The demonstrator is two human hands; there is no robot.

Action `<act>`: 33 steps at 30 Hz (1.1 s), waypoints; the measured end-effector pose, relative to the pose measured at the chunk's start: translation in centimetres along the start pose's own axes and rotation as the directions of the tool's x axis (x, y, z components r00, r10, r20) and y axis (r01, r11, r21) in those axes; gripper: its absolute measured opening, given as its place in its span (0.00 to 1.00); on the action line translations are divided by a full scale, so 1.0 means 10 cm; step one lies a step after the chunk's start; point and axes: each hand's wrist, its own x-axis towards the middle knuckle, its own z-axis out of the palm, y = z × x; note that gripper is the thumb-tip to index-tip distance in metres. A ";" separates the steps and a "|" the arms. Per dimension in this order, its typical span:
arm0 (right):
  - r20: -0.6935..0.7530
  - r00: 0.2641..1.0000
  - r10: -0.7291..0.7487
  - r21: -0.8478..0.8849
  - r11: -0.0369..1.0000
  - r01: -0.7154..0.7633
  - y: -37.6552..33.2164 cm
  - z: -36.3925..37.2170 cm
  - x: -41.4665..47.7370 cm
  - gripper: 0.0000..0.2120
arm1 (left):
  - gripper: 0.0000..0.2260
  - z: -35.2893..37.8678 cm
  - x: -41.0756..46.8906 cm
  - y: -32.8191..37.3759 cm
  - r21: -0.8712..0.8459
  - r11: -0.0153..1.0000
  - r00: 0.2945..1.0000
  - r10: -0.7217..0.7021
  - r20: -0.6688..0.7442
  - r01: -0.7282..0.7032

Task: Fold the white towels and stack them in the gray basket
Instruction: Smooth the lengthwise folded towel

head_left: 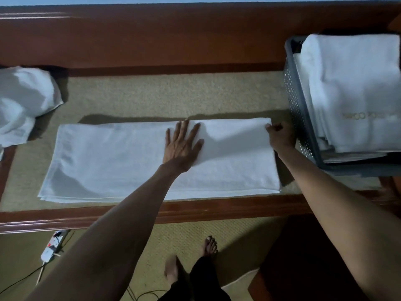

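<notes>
Floor: power strip (53,246) at left, cord partly cut off. Towel (108,161) lies folded long on the surface (152,96), its near edge just inside the wooden rim. Left hand (182,144) flat, fingers spread, pressing mid-towel. Right hand (281,135) curled, pinching the far right corner, just beside the gray basket (297,105). Basket cut off at right; folded towels (351,83) stacked above its rim, lettering blurred. Crumpled towels (23,98) far left, cropped. Bare mat beyond.

One half-folded towel (130,161) lay flat, and one crumpled towel heap (23,98) sat at the left. There was one gray basket (297,101); its stacked towels (355,88) could not be counted.
</notes>
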 end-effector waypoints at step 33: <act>0.414 0.617 -0.670 -0.387 0.484 0.785 0.34 0.50 -1.24 0.29 | 0.27 0.16 -0.01 0.03 0.130 0.991 0.990 -0.014 -0.139 0.032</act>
